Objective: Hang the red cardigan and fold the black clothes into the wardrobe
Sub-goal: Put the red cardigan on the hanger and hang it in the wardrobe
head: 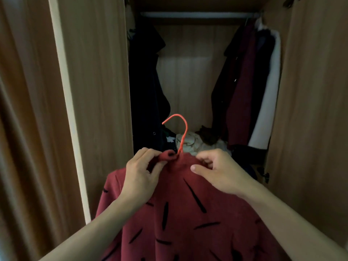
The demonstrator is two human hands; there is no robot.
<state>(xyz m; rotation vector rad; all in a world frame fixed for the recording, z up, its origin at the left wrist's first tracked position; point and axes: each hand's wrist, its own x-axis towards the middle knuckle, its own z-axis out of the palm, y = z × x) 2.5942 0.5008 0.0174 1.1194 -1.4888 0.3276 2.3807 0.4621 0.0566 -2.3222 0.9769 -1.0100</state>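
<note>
Where the hook (186, 129) rises, red cardigan (178, 223) collar pinched by left fingers (146, 152), right fingers (207, 155).

Only the hook and neck of the hanger (186, 127) show; its shoulders are hidden inside the red cardigan (180, 213). The cardigan's lower part and sleeves are cut off by the bottom edge, as are both forearms. The left grip (140, 172) pinches the collar, its fingertips partly buried in the fold. The right grip (216, 170) curls over the cardigan's shoulder, fingertips out of sight. The dark clothes (145, 81) hanging on the left merge in shadow, too dim to count. The ends of the rail (197, 15) vanish behind the clothes. The pale pile (195, 143) below is partly hidden behind the cardigan.
</note>
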